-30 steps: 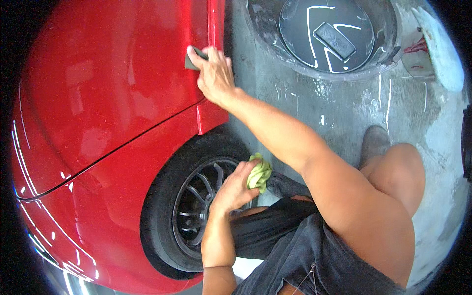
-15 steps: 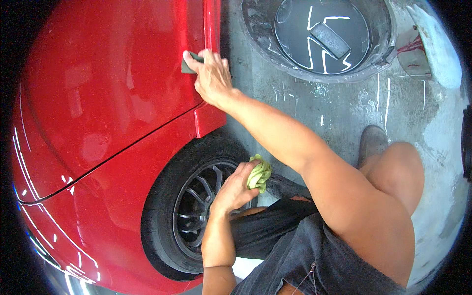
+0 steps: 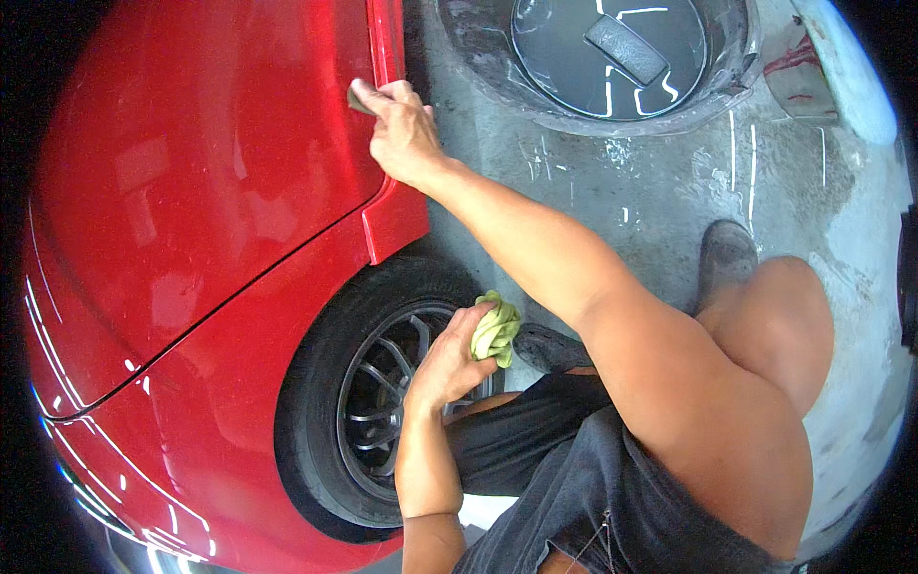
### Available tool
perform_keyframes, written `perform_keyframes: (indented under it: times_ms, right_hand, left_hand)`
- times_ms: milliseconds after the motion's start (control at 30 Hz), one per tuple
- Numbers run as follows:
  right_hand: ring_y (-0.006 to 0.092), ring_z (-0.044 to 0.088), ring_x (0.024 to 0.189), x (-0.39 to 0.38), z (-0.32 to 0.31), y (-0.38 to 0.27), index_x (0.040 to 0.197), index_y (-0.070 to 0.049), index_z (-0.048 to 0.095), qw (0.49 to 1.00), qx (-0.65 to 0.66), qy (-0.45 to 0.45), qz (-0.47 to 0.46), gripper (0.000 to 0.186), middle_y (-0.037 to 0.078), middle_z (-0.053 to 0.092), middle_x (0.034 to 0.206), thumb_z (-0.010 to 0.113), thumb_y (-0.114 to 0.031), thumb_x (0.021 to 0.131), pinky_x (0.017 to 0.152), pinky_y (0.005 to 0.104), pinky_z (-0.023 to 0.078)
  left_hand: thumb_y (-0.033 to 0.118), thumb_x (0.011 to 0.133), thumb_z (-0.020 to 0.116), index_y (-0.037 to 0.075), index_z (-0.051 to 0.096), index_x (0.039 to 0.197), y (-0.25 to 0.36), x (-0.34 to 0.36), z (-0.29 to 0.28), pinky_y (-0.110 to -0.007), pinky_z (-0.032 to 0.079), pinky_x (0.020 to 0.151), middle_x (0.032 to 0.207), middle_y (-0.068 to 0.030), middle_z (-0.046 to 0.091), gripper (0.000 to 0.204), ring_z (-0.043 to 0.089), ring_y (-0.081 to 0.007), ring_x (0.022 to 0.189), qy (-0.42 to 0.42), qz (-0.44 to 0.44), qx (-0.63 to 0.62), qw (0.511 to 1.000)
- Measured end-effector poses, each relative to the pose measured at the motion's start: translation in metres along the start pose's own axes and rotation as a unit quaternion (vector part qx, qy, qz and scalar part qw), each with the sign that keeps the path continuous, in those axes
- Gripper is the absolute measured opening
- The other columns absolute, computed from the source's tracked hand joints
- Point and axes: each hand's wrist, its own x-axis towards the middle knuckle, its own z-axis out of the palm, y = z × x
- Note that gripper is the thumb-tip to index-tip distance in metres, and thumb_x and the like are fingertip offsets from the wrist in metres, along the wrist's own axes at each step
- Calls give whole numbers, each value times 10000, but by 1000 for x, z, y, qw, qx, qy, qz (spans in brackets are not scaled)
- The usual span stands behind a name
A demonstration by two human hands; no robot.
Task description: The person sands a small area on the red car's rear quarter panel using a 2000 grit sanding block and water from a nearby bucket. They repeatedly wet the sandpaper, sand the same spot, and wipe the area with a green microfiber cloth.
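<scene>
My right hand presses a small grey pad against the red car body, near the lower edge of the door panel. My left hand is closed around a bunched yellow-green cloth, held in front of the black tyre and its dark spoked wheel. I am crouched beside the car, with my knee at the right.
A round basin of dark water with a grey block floating in it stands on the wet concrete floor at the top. My shoe rests on the concrete. A pale object lies at the upper right.
My right hand has slid the pad a little way along the red panel. My left hand with the cloth has stayed by the wheel.
</scene>
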Motion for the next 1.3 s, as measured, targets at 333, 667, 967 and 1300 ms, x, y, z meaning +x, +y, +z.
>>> perform_keyframes:
  times_ms: [333, 667, 967, 1300]
  right_hand:
    - [371, 586, 1260, -7, 9, 3, 1522, -218, 616, 998, -42, -44, -30, 647, 190, 603, 1316, 567, 22, 923, 1020, 538, 458]
    - [315, 702, 1237, -22, -55, 2, 1542, -54, 509, 719, 602, -256, 236, 557, 220, 667, 1421, 593, -103, 994, 1019, 413, 574]
    - [416, 578, 1407, -9, -84, -47, 1606, -74, 423, 624, 680, -316, 221, 707, 266, 532, 1574, 495, -168, 909, 1165, 495, 494]
    - [279, 785, 1031, 20, -116, -152, 1320, -18, 657, 851, 431, -284, 96, 287, 178, 775, 1160, 636, -186, 1088, 819, 393, 665]
  left_hand:
    - [52, 754, 785, 60, 501, 1523, 3, 3, -7, -461, 495, 1129, 1386, -238, 609, 820, 607, -432, 1314, -3, 16, 13, 1000]
    - [70, 761, 794, 106, 493, 1538, 5, 0, -5, -469, 514, 1099, 1337, -217, 616, 834, 611, -425, 1298, -6, 18, 11, 1000]
    - [91, 771, 797, 105, 487, 1523, 22, 0, -13, -489, 511, 1109, 1378, -244, 609, 813, 614, -443, 1298, -22, 35, 28, 999]
    - [97, 757, 819, 78, 531, 1514, 35, -2, -25, -470, 517, 1100, 1321, -229, 656, 811, 639, -420, 1268, -23, 89, 19, 996]
